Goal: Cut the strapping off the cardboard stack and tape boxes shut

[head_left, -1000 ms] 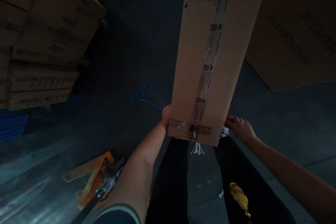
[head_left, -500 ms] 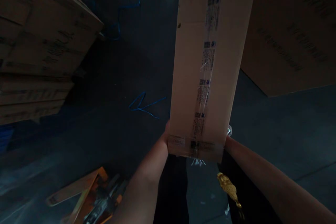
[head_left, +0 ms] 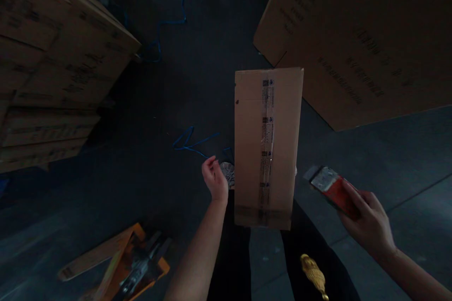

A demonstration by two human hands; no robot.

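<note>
1. At centre, floor: taped carton now down, released by both hands
2. Left hand at its 9 o'clock, fingers loosely apart, empty
3. Right hand at 3 o'clock, clamped on red tape dispenser

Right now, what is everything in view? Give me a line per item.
taped carton: one, tan, long and narrow, clear tape down its middle, centre, between the hands
tape dispenser: one, red with a grey front, in the right hand
large carton: one, brown, printed text, upper right
stacked cartons: several, brown, left
blue strap: one, on the dark floor left of the taped carton
blue cord: one, on the floor, top centre
pallet jack: one, orange, lower left
gold trinket: one, bottom centre, by the dark trousers
left hand: open, beside the taped carton's left edge
right hand: gripping the tape dispenser
</note>
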